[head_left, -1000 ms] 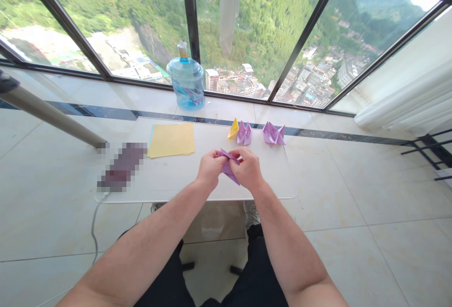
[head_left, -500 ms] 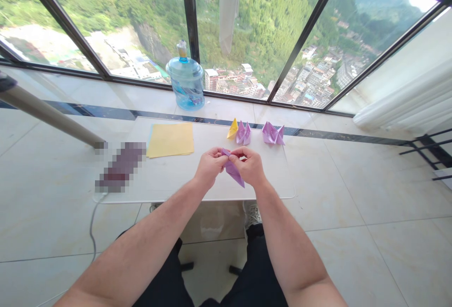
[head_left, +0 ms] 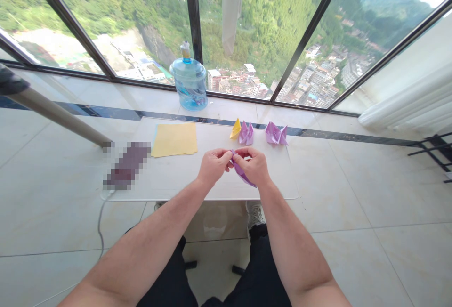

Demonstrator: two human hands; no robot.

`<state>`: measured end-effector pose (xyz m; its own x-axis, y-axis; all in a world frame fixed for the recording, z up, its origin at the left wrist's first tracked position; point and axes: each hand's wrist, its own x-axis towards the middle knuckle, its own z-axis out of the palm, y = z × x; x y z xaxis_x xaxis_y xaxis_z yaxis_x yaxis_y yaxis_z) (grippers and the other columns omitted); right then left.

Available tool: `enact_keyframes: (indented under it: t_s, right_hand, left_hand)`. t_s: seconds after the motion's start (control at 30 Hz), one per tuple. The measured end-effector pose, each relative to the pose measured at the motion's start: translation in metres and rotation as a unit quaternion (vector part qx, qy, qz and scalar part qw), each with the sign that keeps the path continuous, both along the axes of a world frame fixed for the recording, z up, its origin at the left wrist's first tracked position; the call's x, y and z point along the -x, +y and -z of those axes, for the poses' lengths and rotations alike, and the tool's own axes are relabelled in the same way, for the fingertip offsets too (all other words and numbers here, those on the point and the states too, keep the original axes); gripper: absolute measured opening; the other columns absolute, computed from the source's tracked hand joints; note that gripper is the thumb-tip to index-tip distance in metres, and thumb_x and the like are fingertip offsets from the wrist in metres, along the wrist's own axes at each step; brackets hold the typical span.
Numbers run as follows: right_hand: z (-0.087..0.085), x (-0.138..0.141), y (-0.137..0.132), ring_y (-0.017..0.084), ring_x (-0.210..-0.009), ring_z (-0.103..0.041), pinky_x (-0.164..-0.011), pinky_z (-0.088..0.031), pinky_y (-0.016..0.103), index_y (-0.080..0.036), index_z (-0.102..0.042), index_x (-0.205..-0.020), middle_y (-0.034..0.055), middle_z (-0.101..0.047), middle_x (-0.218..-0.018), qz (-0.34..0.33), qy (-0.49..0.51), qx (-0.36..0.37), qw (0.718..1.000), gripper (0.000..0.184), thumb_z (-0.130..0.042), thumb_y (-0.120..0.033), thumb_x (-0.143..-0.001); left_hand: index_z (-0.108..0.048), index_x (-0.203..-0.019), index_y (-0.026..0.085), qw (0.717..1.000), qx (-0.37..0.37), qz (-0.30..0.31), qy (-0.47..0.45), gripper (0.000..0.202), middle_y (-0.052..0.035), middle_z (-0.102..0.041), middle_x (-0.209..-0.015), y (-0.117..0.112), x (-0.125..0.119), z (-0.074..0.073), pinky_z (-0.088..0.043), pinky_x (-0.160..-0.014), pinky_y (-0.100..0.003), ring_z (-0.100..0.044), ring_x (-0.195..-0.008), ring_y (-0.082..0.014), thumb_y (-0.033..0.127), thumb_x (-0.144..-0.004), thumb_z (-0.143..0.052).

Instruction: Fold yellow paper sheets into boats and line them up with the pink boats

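Note:
Above the front of a low white table (head_left: 197, 182), a folded purple paper (head_left: 243, 173) is held between my two hands. My left hand (head_left: 214, 165) pinches its upper end with thumb and fingers. My right hand (head_left: 254, 163) grips it close beside, thumb on the near side, and hides part of the paper. The lower tip slants down under the right palm. Beyond my hands, near the table's far edge, stand a yellow folded paper boat (head_left: 235, 129), a purple one (head_left: 246, 133) touching or close to it, and further right more purple folded paper (head_left: 276, 134).
A stack of yellow paper sheets (head_left: 175, 140) lies on the table's left part. Left of it is a blurred-out dark object (head_left: 129, 163) with a cable (head_left: 100, 224). A blue water jug (head_left: 191, 84) stands by the window. A slanting pole (head_left: 63, 111) reaches in from the left.
The purple paper has turned slightly, its lower tip swinging right beneath my right hand. Both hands stay pinched at its upper end. The whole view has shifted a little.

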<state>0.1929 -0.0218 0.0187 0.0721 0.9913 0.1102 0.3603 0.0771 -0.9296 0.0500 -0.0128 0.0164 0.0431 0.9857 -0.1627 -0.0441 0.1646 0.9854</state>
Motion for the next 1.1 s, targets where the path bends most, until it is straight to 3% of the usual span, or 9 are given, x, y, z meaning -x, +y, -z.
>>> enact_keyframes:
  t_s: [0.37,0.8,0.97,1.1]
  right_hand:
    - [0.003,0.004,-0.003,0.016,-0.067,-0.065,-0.062,-0.052,0.027,-0.018,-0.075,-0.089,0.0047,-0.075,-0.083,0.009,-0.047,-0.018,0.999,0.022,-0.065,-0.035,-0.078]
    - [0.002,-0.001,0.0,0.016,-0.065,-0.064,-0.057,-0.049,0.025,-0.018,-0.069,-0.081,0.0031,-0.071,-0.075,-0.042,0.032,0.03,0.998,0.016,-0.064,-0.032,-0.077]
    - [0.004,-0.006,0.002,0.016,-0.07,-0.064,-0.062,-0.05,0.026,-0.018,-0.068,-0.082,0.0028,-0.071,-0.077,-0.06,0.064,0.046,0.995,0.017,-0.07,-0.032,-0.073]
    - [0.006,-0.006,0.004,0.014,-0.063,-0.061,-0.056,-0.047,0.024,-0.018,-0.066,-0.082,0.0008,-0.068,-0.072,-0.056,0.087,0.067,0.992,0.02,-0.072,-0.034,-0.073]
  left_hand:
    - [-0.066,-0.07,0.016,0.999,0.006,-0.016,0.044,0.011,0.0012,-0.063,-0.055,-0.001,-0.001,-0.001,-0.045,-0.045,-0.02,-0.056,-0.049,-0.0105,0.024,-0.072,-0.058]
    - [-0.063,-0.066,0.018,0.999,0.005,-0.031,0.017,0.006,0.0021,-0.06,-0.053,0.0,-0.001,-0.002,-0.042,-0.046,-0.023,-0.054,-0.048,-0.0113,0.023,-0.067,-0.062]
    - [-0.065,-0.069,0.017,1.0,0.008,-0.02,0.008,0.009,0.0021,-0.06,-0.056,-0.001,-0.001,-0.003,-0.044,-0.049,-0.024,-0.054,-0.052,-0.0115,0.025,-0.067,-0.065]
    - [-0.068,-0.073,0.015,0.999,0.02,-0.001,-0.03,0.016,0.0004,-0.063,-0.062,0.0,0.0,-0.002,-0.047,-0.055,-0.025,-0.056,-0.057,-0.0114,0.03,-0.068,-0.07]
